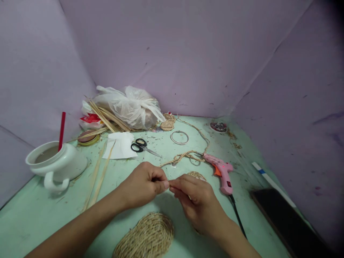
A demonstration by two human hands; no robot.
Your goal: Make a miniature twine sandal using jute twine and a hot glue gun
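My left hand [149, 181] and my right hand [197, 200] meet above the green table, fingertips pinched together. Whatever lies between the fingers is too small to make out. Just behind my left hand a braided straw cord [185, 154] comes into sight and runs right toward the glue gun. Below the hands lies a woven straw sole-shaped piece [146, 234], cut off by the lower edge of the view. Part of another woven straw piece [197, 175] shows behind my right hand, which hides the rest of it.
A pink glue gun [221, 168] lies right, its black cable trailing forward. Black-handled scissors [141, 145], white paper [118, 150] and a metal ring [179, 137] lie behind. Left stands a white pot [72, 163]; a plastic bag [131, 105] sits at the back, a dark flat object [285, 218] at right.
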